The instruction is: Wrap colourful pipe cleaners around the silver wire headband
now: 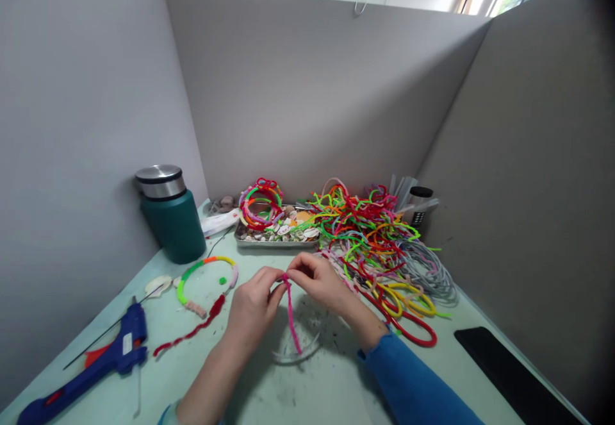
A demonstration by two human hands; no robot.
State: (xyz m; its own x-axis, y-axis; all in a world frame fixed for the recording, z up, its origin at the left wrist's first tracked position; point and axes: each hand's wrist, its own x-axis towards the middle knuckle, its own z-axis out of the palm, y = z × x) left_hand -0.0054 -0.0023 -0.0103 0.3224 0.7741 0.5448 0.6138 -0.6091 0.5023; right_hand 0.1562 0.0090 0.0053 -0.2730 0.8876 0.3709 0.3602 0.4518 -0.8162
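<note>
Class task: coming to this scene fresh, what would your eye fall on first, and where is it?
Most likely the tangled heap of multicoloured fuzzy stems at the back right of the pale green table. Next, the bright pink fuzzy strand in the centre, its top held by the left hand and right hand, then the blue plastic glue gun at front left.

left hand (pixel 254 302) and right hand (pixel 318 277) close together, both in a fingertip pinch
</note>
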